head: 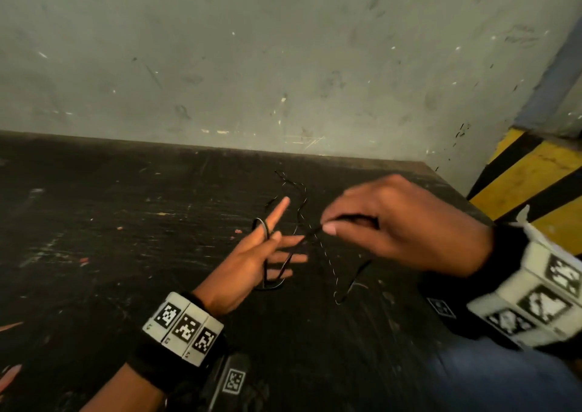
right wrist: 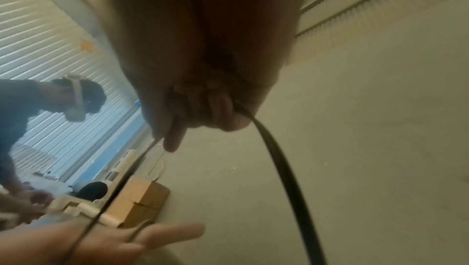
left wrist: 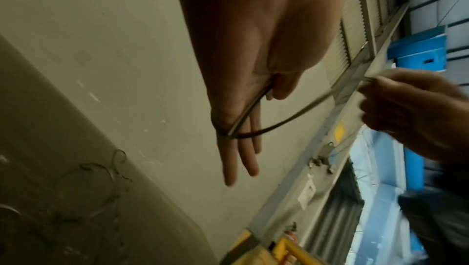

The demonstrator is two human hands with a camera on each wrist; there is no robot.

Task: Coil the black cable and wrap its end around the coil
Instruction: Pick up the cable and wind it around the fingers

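A thin black cable (head: 310,232) runs between my two hands above the dark table (head: 126,222). My left hand (head: 267,254) has its fingers straight and spread, with the cable looped around the index finger and down across the palm; the thumb pins the strand at the finger's base. From the left wrist the cable (left wrist: 279,120) leaves the left hand (left wrist: 238,149) toward the right hand (left wrist: 375,92). My right hand (head: 327,226) pinches the cable between thumb and forefinger. The right wrist view shows the cable (right wrist: 279,159) passing through the curled right hand (right wrist: 177,128), with the left hand (right wrist: 127,243) below.
Loose cable (head: 299,191) lies on the table beyond my hands. A scuffed grey wall (head: 283,65) stands behind the table. A yellow-and-black striped post (head: 519,185) sits past the table's right edge. The right wrist view shows another person (right wrist: 25,108) and a cardboard box (right wrist: 142,199).
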